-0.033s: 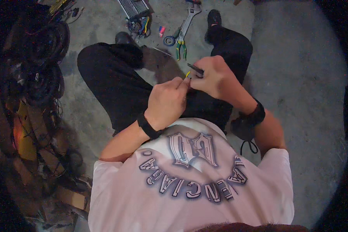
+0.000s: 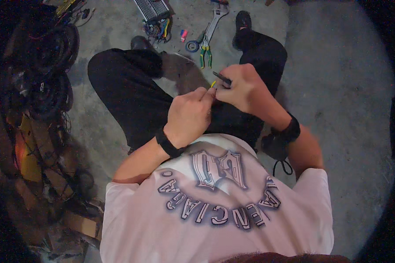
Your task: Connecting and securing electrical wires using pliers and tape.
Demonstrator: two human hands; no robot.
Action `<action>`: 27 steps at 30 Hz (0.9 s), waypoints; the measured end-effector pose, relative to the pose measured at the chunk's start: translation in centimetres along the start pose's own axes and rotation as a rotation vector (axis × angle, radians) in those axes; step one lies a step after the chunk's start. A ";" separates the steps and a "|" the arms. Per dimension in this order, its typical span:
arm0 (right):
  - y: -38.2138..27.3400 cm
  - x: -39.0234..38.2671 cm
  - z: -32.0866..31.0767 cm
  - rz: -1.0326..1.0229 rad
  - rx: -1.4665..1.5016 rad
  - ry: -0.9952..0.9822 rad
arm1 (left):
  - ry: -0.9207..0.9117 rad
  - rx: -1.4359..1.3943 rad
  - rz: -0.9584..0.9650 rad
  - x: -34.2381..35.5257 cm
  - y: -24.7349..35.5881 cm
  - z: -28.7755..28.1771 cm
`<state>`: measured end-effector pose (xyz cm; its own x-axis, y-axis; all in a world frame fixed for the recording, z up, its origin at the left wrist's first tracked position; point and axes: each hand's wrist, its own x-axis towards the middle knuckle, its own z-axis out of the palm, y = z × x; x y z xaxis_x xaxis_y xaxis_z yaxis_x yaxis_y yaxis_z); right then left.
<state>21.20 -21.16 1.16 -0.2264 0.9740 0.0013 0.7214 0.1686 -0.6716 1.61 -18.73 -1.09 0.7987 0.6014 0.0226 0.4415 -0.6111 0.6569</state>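
Along the left edge of the concrete floor [image 2: 351,87] a dark tangle of coiled cables [image 2: 44,74] is seen, and below it, toward the lower left corner, flattened brown cardboard pieces [image 2: 81,224] are heaped; their number cannot be counted in the shadow, and one orange patch [image 2: 22,151] is made out among them, its kind unclear. At the top edge of the floor, left of centre, one grey finned metal box [image 2: 151,8] is placed, with a bundle of coloured wires [image 2: 158,28] spilling from its near side. Just to its right, one small pink-and-blue packet [image 2: 184,34] is laid, then one dark roll of tape [image 2: 191,46], one pair of green-handled pliers [image 2: 205,55] and one silver adjustable wrench [image 2: 217,17], the last three lying close together. No label can be read on any of them. In the middle, above the black-trousered lap, the left hand [image 2: 189,116] is closed, its grip pinched on one thin yellow wire [image 2: 212,84], whose tip sticks up between the two hands. One black band is worn on each wrist, two in all. The right hand [image 2: 245,90], touching the left, is closed with its grip pressed around one small dark tool [image 2: 223,79], whose tip is pointed at the wire. At the right, the floor is bare grey concrete.
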 end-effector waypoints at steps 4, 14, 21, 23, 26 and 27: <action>-1.4 -0.7 1.7 0.043 -0.026 0.130 | 0.030 -0.010 -0.014 -1.0 -0.3 -0.3; -3.3 -0.8 2.6 0.139 0.015 0.114 | 0.128 -0.150 -0.158 -2.1 -0.7 -0.7; -4.6 -0.5 2.7 0.061 -0.082 -0.029 | -0.302 -0.823 -0.332 -2.2 -4.3 -1.4; -4.9 -0.2 2.7 0.047 -0.127 -0.058 | -0.261 -0.735 -0.238 -2.0 -4.8 -1.1; -5.1 0.1 2.8 0.100 -0.207 -0.160 | -0.163 -0.618 -0.117 -2.2 -4.6 -0.6; -5.1 0.2 2.9 0.126 -0.231 -0.215 | -0.215 -0.619 -0.176 -2.4 -4.4 -0.5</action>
<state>15.60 -22.30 2.40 -0.2410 0.9395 -0.2435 0.8760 0.1026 -0.4712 -2.50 -17.21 -3.68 0.8281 0.5102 -0.2323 0.3080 -0.0680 0.9489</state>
